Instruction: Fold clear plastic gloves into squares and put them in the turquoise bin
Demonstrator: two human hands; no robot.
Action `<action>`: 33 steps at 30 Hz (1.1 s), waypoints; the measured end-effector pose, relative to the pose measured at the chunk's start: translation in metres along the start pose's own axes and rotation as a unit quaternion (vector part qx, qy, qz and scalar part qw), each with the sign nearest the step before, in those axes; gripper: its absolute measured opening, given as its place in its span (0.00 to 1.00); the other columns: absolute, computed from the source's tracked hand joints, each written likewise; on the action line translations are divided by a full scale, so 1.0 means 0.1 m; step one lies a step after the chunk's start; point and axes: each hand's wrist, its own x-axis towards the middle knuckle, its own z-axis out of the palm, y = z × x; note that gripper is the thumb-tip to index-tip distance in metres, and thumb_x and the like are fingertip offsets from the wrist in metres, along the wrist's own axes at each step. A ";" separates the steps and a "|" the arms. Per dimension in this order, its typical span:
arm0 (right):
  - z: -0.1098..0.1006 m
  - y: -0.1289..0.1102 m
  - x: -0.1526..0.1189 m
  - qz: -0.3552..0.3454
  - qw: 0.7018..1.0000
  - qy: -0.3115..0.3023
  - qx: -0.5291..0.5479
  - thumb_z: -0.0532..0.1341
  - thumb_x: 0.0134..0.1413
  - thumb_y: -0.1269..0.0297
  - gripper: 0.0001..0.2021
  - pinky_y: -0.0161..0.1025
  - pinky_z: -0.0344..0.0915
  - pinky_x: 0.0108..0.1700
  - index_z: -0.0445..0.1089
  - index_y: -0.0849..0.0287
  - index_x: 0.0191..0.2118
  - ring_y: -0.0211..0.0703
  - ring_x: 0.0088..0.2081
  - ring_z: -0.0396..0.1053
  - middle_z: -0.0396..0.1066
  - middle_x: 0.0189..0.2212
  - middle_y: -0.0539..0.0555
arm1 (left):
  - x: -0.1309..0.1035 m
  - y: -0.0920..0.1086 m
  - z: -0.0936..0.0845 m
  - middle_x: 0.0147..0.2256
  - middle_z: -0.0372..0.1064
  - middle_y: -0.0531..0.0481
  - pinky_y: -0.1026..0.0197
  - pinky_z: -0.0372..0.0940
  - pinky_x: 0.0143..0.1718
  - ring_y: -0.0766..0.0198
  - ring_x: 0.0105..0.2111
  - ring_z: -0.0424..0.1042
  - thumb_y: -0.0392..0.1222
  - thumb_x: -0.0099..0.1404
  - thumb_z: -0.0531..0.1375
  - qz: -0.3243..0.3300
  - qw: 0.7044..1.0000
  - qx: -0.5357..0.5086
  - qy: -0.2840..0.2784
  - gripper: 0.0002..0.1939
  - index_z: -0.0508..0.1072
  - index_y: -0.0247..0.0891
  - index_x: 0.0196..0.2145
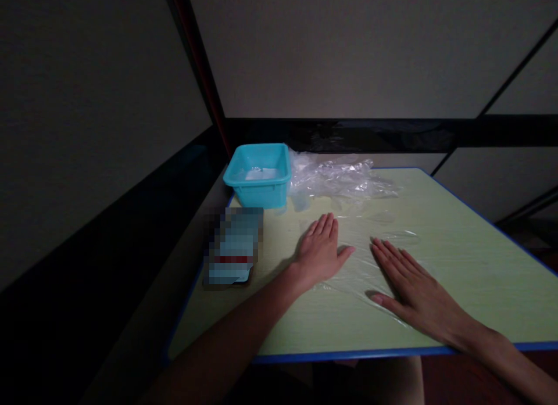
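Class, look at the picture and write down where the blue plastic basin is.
In the head view, the blue plastic basin stands at the table's far left corner, just left of the crumpled clear plastic.

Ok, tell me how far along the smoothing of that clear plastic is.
Largely spread out: the clear sheet on the table. In hand: left hand and right hand lie flat along it. Probably left: its creases, perhaps the crumpled plastic beside the blue basin.

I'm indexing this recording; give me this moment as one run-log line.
left hand: open, palm down on clear film | right hand: open, palm down, film's right side | turquoise basin: far left | crumpled plastic: beside basin
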 end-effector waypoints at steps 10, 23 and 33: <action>-0.09 0.10 -0.24 0.009 1.000 -0.024 -0.005 0.49 0.51 0.40 0.45 0.56 0.47 0.58 0.22 0.58 0.63 0.54 0.62 0.37 0.37 0.63 0.58 | 0.01 -0.01 -0.01 0.61 0.42 0.37 0.56 0.41 0.59 0.56 0.61 0.40 0.58 0.66 0.37 -0.001 1.000 0.005 -0.009 0.36 0.49 0.24 0.59; -0.10 0.14 -0.33 0.026 0.999 -0.023 0.002 0.50 0.50 0.40 0.45 0.56 0.47 0.58 0.22 0.56 0.63 0.55 0.62 0.36 0.37 0.63 0.57 | 0.02 -0.06 -0.03 0.61 0.40 0.36 0.56 0.41 0.59 0.55 0.61 0.40 0.61 0.64 0.40 0.013 1.000 0.005 -0.023 0.39 0.48 0.23 0.59; -0.08 0.15 -0.33 0.022 0.999 -0.020 -0.012 0.49 0.51 0.41 0.45 0.55 0.46 0.58 0.22 0.58 0.63 0.54 0.62 0.36 0.36 0.63 0.58 | -0.03 -0.33 -0.14 0.61 0.41 0.34 0.56 0.41 0.59 0.54 0.61 0.40 0.59 0.63 0.45 0.000 0.999 0.034 -0.007 0.38 0.49 0.23 0.59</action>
